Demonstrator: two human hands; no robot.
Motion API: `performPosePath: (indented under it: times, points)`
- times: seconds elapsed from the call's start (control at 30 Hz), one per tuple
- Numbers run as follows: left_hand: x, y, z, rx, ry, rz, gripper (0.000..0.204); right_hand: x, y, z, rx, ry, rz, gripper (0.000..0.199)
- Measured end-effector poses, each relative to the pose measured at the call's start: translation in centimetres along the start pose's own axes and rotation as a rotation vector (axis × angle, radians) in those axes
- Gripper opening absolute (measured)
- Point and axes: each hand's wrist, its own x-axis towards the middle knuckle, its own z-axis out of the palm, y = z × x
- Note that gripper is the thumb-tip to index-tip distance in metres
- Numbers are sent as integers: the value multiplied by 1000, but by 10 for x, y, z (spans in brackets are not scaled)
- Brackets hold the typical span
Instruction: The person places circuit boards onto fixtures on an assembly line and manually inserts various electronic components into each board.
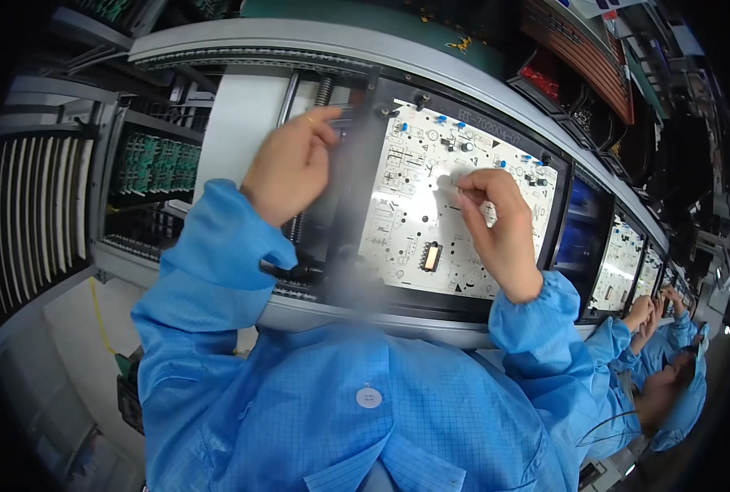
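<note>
The white circuit board (451,201) sits in a black carrier frame (357,205) on the conveyor line (316,49), face up so its printed side and blue parts are within reach. The right hand (496,225) hovers over the board's middle with thumb and forefinger pinched together, seemingly on a small part too tiny to identify. The left hand (287,164) rests at the frame's upper left edge, fingers curled loosely against it, probably steadying the carrier. Racks of green boards (156,164) stand at left. Another person's hands (648,316) work at the next board (619,262).
</note>
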Motion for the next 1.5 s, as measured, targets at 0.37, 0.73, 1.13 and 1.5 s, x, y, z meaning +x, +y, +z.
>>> performPosePath:
  times: [0.37,0.73,1.13,1.5]
  points:
    - [-1,-9,-10,-68,57,-93,36,8,13,17,-49,-1,-61,15]
    - [-4,-4,-16,10,129,-17,34,-4,32,-15,-45,22,115,17]
    - [-4,-4,-14,59,90,-32,33,-4,33,-14,-82,44,106,16]
    - [-12,-2,15,-335,-211,-136,38,2,36,-39,-81,201,61,17]
